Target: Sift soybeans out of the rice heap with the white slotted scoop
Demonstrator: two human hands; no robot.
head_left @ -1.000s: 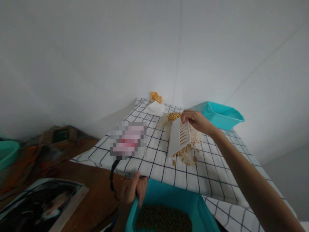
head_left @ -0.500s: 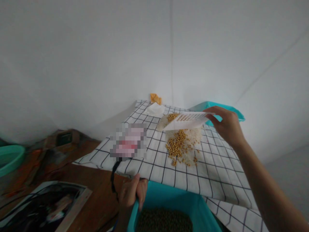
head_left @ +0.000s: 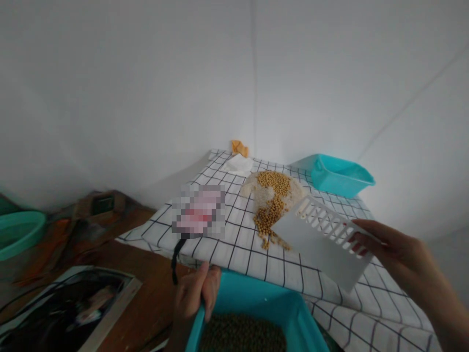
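My right hand grips a white slotted plastic scoop by its slotted end, held tilted above the checked cloth. A heap of white rice mixed with yellow beans lies on the cloth, just beyond the scoop. My left hand holds the rim of a teal tub at the table's near edge; dark green beans fill that tub.
A second teal tub stands at the far right corner by the wall. White paper and an orange scrap lie at the back. A blurred pink patch covers something on the cloth. A brown wooden surface and a teal basin are left.
My right hand lifted the scoop off the heap and drew it back toward me and to the right. The heap, earlier partly covered, now shows in full. My left hand stayed on the tub.
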